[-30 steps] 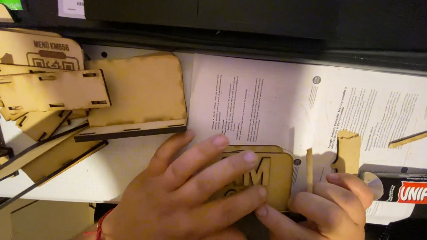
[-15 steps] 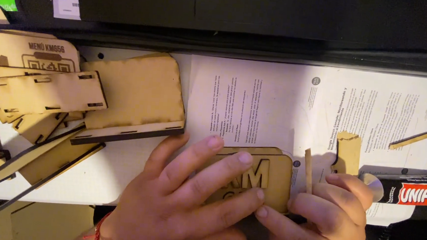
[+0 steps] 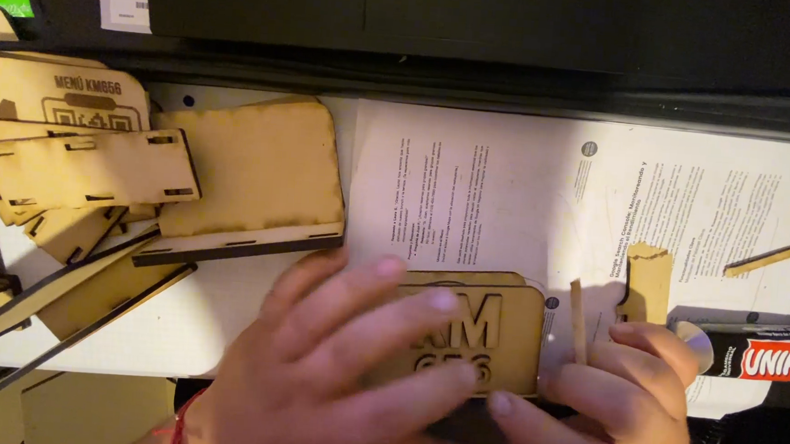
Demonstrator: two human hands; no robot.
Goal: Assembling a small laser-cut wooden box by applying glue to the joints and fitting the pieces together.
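Left hand (image 3: 340,374) spread flat, fingers (image 3: 392,269) splayed over the engraved wooden plaque (image 3: 516,339), pressing it down rather than gripping. Right hand (image 3: 626,401) curled at the plaque's right end, fingertips touching its lower right corner, pinching nothing visibly (cannot tell whether the thin wooden stick (image 3: 578,320) standing just above its knuckles is held or merely leaning). Plaque lying directly under and between both hands, long axis running left to right, left hand covering more of it. Beneath, printed paper sheets (image 3: 506,192). Farther right, a small wooden cut-out (image 3: 649,281) and a glue tube (image 3: 762,354); farther left, a stack of slotted wooden panels (image 3: 242,181)
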